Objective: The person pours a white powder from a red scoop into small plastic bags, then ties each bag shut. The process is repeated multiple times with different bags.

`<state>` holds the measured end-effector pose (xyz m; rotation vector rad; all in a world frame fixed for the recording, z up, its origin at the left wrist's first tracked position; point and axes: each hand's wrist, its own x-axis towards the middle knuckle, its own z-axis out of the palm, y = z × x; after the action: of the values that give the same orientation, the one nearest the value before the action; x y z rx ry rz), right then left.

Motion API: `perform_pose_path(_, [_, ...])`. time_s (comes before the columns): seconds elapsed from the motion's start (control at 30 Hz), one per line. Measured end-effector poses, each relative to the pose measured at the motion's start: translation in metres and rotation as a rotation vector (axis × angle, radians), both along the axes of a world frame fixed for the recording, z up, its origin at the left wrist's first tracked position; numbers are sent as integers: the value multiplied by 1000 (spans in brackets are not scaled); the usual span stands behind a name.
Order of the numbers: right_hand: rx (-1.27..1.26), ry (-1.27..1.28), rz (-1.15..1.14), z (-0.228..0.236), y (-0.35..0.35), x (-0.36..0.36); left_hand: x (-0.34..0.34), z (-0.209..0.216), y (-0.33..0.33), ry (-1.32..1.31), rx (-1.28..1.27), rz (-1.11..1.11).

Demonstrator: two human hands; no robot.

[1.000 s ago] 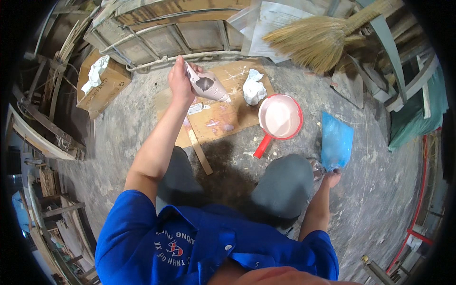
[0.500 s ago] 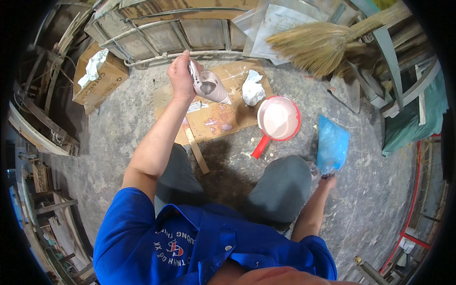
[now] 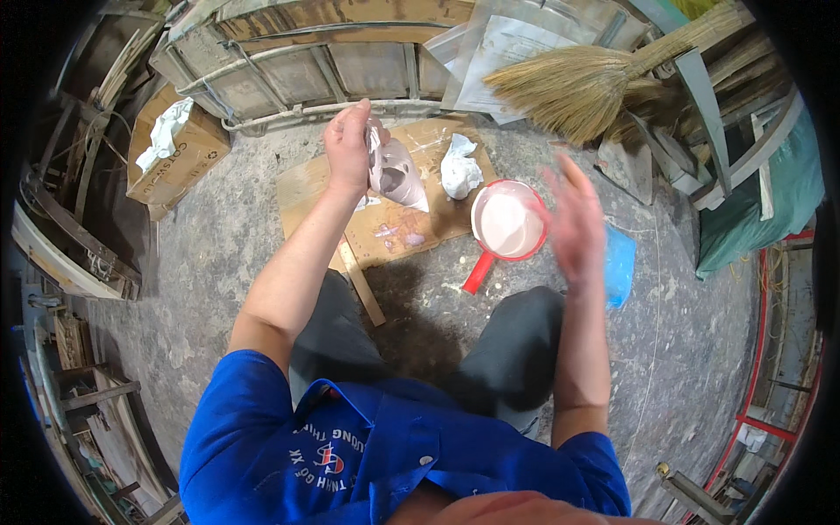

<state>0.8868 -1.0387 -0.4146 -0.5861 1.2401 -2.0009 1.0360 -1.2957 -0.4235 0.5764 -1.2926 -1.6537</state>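
Observation:
My left hand [image 3: 348,150] is raised over the cardboard and grips the upper edge of a clear plastic bag [image 3: 401,179] with pinkish paste inside, its pointed corner hanging down to the right. My right hand [image 3: 577,223] is blurred by motion just right of the red saucepan [image 3: 483,269]. Its fingers look stretched out and apart, and I see nothing in them. Pale pink liquid [image 3: 507,220] lies in the pan. Behind my right wrist, a blue plastic bag [image 3: 619,269] lies on the floor, partly hidden.
A stained cardboard sheet [image 3: 306,188] lies on the floor with a crumpled white cloth [image 3: 460,168] on it. A wooden stick [image 3: 363,284] rests across its near edge. A straw broom [image 3: 569,87] lies at the far right, a cardboard box [image 3: 179,157] at the far left.
My right hand has left the blue bag's near end and moved up and forward beside the pan. My left hand has shifted slightly right with the paste bag.

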Motion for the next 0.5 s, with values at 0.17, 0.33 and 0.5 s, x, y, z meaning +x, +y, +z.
perform_pose_path(0.17, [126, 550, 436, 4, -100, 58, 5, 12, 16, 39, 12, -109])
perform_pose_path(0.33, [52, 404, 464, -29, -129, 77, 14, 18, 26, -7, -31, -233])
perform_pose_path(0.5, [123, 508, 344, -35, -130, 76, 21, 14, 34, -59, 27, -309])
